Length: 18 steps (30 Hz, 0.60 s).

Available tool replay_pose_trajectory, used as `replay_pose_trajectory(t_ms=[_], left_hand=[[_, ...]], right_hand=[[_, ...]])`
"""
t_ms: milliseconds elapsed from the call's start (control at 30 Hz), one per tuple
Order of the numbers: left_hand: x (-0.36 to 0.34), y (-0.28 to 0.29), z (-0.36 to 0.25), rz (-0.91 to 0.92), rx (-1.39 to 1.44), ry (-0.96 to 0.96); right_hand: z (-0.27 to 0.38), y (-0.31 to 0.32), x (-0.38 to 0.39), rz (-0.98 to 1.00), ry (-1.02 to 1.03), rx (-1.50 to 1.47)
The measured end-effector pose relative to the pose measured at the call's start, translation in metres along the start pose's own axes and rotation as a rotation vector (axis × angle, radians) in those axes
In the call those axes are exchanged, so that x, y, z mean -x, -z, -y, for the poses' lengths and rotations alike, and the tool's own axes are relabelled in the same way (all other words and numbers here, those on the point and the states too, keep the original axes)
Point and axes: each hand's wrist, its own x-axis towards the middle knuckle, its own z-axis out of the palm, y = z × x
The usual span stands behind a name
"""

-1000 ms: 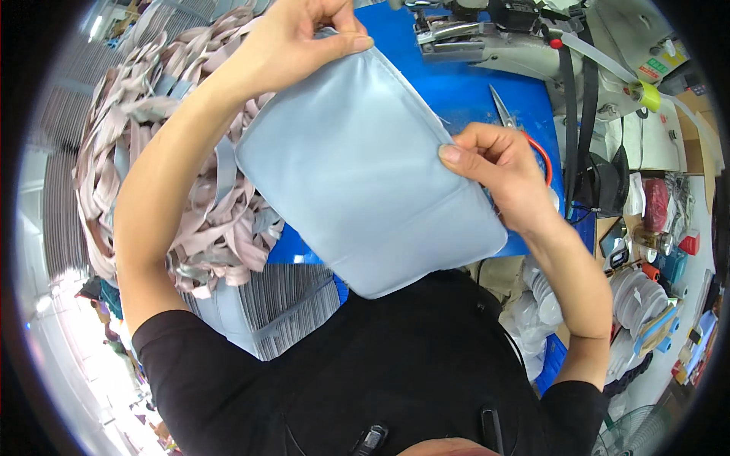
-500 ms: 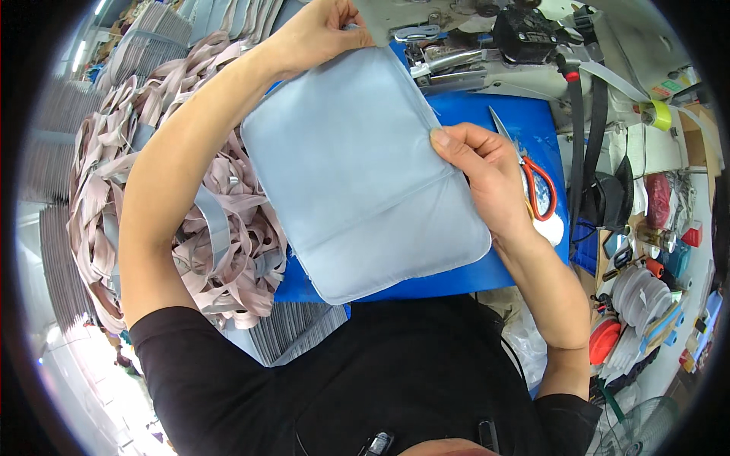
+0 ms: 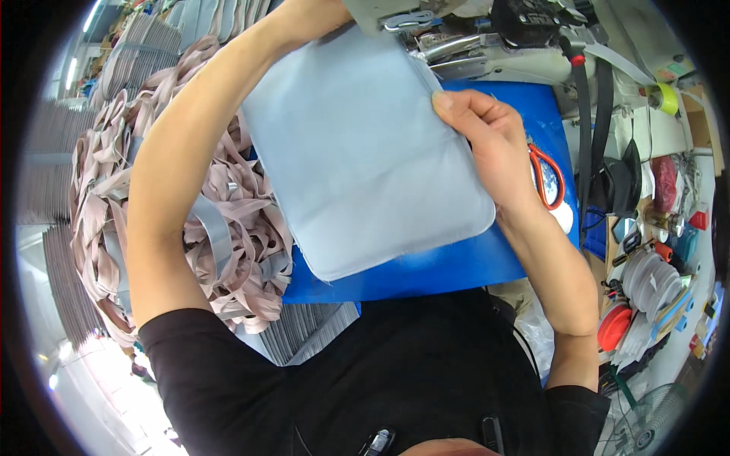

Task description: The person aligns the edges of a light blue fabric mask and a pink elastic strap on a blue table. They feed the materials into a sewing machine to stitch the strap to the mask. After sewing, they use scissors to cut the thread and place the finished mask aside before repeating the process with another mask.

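Observation:
A light blue-grey fabric panel (image 3: 365, 159) with rounded corners and a stitched, slightly frayed edge is held over a blue work surface (image 3: 426, 273). My right hand (image 3: 490, 140) pinches its right edge, thumb on top and fingers curled beneath. At the panel's far edge, my left hand (image 3: 312, 19) is closed on the cloth; its fingertips are partly hidden beside the grey machine housing (image 3: 372, 11). Scissors with red-orange handles (image 3: 547, 175) lie right of my right hand, and their blades are mostly hidden behind it.
A large heap of pinkish and grey fabric strips (image 3: 236, 228) lies left of the panel. Bundled stacks of grey pieces (image 3: 141, 53) stand behind it. Machine parts (image 3: 532, 30) and dark straps (image 3: 597, 137) border the far right. White and red discs (image 3: 646, 285) sit farther right.
The panel and both hands have moved away from my body, toward the machine. My left fingers have slipped partly out of sight, and my right hand covers more of the scissors.

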Motion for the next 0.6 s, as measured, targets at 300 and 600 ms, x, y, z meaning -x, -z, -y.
replay_pose_trajectory(t_ms=[300,600], left_hand=[[-0.012,-0.011,-0.002,-0.026,-0.079,-0.021],[0.014,-0.004,-0.011,-0.224,-0.452,0.057]], right_hand=[[-0.009,-0.003,0.014,-0.018,-0.024,-0.165],[-0.004,-0.005,-0.024,0.029,0.023,-0.140]])
